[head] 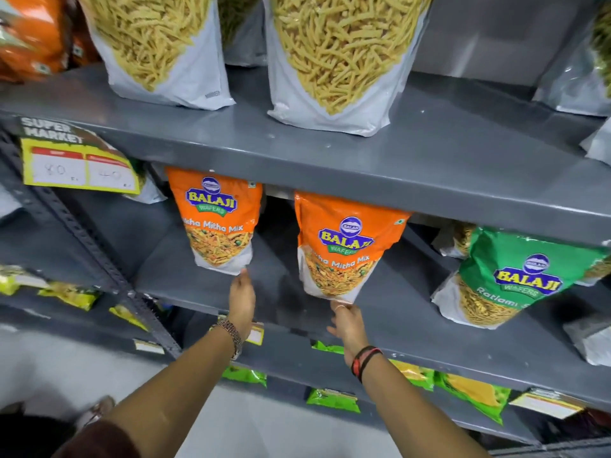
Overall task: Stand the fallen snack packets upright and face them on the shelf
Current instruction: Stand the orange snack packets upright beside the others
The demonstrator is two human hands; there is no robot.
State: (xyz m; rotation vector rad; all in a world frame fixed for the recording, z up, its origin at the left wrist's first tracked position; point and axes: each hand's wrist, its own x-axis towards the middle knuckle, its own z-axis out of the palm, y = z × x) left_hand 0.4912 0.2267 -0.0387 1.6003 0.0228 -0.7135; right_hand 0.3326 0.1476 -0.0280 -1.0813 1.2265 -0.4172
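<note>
Two orange packets (344, 249) upright, facing out; left hand (242, 300) and right hand (347, 325) loose-fingered, touching their bases; green packet (509, 279) leans, unfaced.

Both arms reach forward and up from the bottom of the view, forearms bare, converging slightly toward the shelf's front edge. The left hand (242, 300) is stretched out flat, back of the hand up, fingers together and pointing away, the fingertips touching the bottom of a packet. A beaded metal band sits on the left wrist. The right hand (347, 325) is likewise extended, back up, thumb spread off to the left, with a ring on one finger; its fingertips meet the bottom of another packet. Red and black threads circle the right wrist. Neither hand is closed around anything.
</note>
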